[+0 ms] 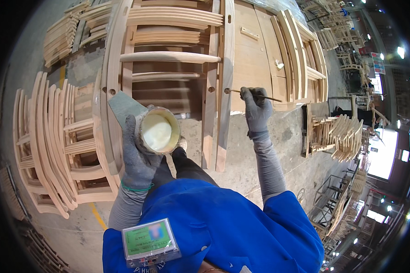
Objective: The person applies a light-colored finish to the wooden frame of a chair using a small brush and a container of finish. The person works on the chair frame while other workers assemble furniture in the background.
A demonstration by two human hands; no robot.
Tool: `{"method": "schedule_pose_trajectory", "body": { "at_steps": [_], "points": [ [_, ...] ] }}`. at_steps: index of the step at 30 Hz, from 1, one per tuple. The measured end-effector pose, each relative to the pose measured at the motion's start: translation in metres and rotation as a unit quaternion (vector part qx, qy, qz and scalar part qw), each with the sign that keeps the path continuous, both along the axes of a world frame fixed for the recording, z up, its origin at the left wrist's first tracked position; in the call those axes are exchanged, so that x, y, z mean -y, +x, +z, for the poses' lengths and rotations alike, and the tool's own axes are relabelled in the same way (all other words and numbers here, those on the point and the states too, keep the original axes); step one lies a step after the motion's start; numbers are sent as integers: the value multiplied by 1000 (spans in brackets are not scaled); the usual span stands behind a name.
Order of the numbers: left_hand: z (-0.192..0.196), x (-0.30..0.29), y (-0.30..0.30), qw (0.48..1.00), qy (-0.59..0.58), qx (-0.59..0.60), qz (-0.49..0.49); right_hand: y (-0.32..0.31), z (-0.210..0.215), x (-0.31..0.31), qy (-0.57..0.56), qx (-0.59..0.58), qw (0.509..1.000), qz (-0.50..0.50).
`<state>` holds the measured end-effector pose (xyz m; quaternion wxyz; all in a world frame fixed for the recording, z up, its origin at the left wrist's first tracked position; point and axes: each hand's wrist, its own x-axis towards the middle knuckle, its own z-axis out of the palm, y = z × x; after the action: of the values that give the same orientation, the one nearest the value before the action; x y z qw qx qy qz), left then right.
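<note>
Right hand (pixel 256 109) closed around thin stick (pixel 255 94), tip at hole in upright rail (pixel 224 91) just left of hand. Left hand (pixel 139 157) wrapped around cup of pale glue (pixel 158 132), held level. Best to keep stick tip inside hole, coat walls evenly, avoid drips on rail face.

- A chair frame (pixel 168 59) lies across the middle, straight ahead of the person.
- The left hand (pixel 139 157) holds a cup (pixel 158 131) just before the frame's near rail.
- The right hand (pixel 256 109) holds a thin stick (pixel 255 94) whose tip reaches a hole in the frame's right leg (pixel 225 86).
- A stack of chair frames (pixel 54 141) stands on the floor (pixel 259 150) at the left.
- More curved parts (pixel 305 59) lean at the right, behind the hand.
</note>
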<state>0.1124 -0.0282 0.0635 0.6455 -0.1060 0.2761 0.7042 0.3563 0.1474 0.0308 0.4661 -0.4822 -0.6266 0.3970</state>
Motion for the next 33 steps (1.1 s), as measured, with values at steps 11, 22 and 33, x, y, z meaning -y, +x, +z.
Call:
{"method": "schedule_pose_trajectory", "body": {
  "at_steps": [11, 22, 33],
  "points": [
    [10, 8, -3, 999, 41, 14, 15, -1, 0, 4, 59, 161, 985, 5],
    [32, 16, 0, 996, 45, -73, 27, -31, 108, 64, -112, -112, 983, 96],
    [59, 12, 12, 993, 83, -80, 8, -54, 124, 98, -26, -15, 933, 359]
  ]
}}
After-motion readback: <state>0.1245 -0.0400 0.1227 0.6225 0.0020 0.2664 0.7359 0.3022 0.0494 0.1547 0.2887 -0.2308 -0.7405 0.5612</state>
